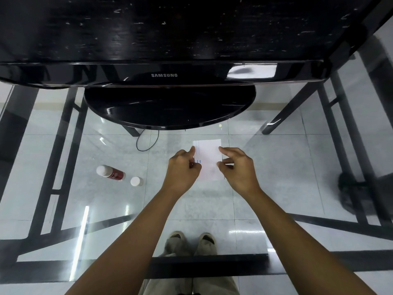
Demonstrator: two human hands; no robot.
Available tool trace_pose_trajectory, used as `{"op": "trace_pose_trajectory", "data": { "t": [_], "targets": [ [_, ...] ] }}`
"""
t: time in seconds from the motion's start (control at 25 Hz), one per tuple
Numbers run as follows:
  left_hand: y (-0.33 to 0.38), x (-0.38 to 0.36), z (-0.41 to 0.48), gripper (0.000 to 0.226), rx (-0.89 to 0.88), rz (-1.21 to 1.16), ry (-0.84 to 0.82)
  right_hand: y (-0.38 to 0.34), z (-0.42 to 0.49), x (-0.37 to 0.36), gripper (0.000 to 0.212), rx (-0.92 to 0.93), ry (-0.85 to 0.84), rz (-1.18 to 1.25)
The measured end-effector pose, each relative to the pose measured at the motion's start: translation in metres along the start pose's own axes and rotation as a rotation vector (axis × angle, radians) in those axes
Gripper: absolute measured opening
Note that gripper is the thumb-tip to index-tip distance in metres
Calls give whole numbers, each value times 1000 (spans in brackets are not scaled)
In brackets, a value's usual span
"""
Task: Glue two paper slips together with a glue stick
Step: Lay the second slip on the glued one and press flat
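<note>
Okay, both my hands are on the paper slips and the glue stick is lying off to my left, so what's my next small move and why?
Probably press the paper slips flat along their edges. Your left hand and right hand already pinch opposite sides, and the glue stick lies uncapped on the glass table beside its cap, suggesting glue is already on.

A white rectangular paper slip is showing pale blue printed rows, a red-bodied, white-ended plastic glue stick is lying by its round white cap, and a glossy black monitor is bearing silver lettering.
</note>
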State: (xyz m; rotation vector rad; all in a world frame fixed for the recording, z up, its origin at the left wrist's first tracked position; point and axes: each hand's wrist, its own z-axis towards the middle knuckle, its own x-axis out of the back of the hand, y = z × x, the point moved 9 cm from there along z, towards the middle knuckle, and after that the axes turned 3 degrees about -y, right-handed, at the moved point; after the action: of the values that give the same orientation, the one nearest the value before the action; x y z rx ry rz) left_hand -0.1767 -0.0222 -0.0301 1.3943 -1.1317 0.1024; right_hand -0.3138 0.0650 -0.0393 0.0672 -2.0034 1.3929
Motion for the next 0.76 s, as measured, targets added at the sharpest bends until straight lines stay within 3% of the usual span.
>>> {"op": "trace_pose_trajectory", "data": {
  "t": [0.44, 0.76],
  "targets": [
    [8, -6, 1, 40, -11, 193, 16, -7, 0, -2, 40, 61, -10, -135],
    [10, -10, 1, 41, -20, 290, -21, -15, 1, -6, 40, 129, -86, -401]
  ]
}}
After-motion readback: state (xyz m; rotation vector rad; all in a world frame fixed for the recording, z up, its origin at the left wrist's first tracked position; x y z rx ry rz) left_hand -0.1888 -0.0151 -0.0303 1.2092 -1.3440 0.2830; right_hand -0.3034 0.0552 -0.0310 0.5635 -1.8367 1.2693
